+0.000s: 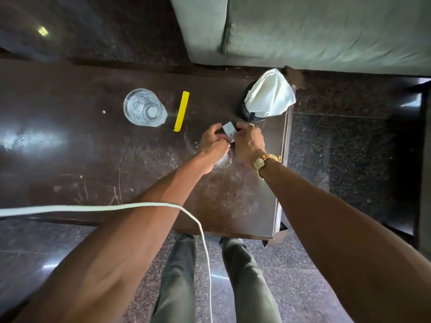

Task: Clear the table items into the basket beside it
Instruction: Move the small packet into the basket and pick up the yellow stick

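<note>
While both your hands work at the near right part of the dark, scratched wooden table (pixel 70 159), note the layout from big to small. Pale green upholstered sofa (pixel 326 31) lies beyond the table's far edge. Dark round mesh basket (pixel 245 113) sits at the table's far right corner, a white folded cloth (pixel 268 94) draped over most of its mouth. Clear drinking glass (pixel 144 110) stands upright left of centre; a flat yellow plastic strip (pixel 181 110) lies just beside it, apart from it.

Your left hand (pixel 213 142) and right hand (pixel 249 143) meet on a small grey card-like packet with a printed barcode (pixel 229 132), just short of the basket. Fingers of both hands are closed onto its edges; whether it is lifted or touching the table cannot be told.

Judgement: pickup of the packet is in hand; glass and strip remain. Advice:
- Pass the packet to one hand, pinched firmly by its edge.
- Use the free hand to lift the cloth aside, since it blocks the opening.
- Drop low into the basket; it sits near the table edge and may tip.
- Mind the white cable (pixel 140 206) across your left forearm.
</note>
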Motion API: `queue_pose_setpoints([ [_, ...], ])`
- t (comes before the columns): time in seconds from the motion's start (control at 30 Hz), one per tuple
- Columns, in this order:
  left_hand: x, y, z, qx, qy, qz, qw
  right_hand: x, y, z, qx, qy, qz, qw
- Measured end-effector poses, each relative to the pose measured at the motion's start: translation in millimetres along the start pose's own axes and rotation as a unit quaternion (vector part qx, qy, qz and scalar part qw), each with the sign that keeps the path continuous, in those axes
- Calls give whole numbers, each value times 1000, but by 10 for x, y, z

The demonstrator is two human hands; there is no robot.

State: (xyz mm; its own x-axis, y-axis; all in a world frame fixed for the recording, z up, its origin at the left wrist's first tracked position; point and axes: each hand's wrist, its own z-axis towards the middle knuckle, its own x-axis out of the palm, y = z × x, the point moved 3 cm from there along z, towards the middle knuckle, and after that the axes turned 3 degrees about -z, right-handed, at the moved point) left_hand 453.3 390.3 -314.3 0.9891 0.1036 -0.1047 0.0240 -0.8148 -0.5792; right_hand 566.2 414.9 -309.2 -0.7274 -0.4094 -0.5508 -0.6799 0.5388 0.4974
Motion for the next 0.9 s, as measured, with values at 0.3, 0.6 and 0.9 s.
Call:
queue_pose_setpoints([
  [0.3,-60,-47,-389,-22,22,-69,997,-48,-34,-343,28,-7,83,996],
  [0.6,-441,-933,-1697,11,22,-121,992,-870,754,-1305,-65,14,89,994],
  [0.9,-1025,-2034,-3175,132,23,-112,985,-1757,2086,-2505,-206,-13,56,977],
])
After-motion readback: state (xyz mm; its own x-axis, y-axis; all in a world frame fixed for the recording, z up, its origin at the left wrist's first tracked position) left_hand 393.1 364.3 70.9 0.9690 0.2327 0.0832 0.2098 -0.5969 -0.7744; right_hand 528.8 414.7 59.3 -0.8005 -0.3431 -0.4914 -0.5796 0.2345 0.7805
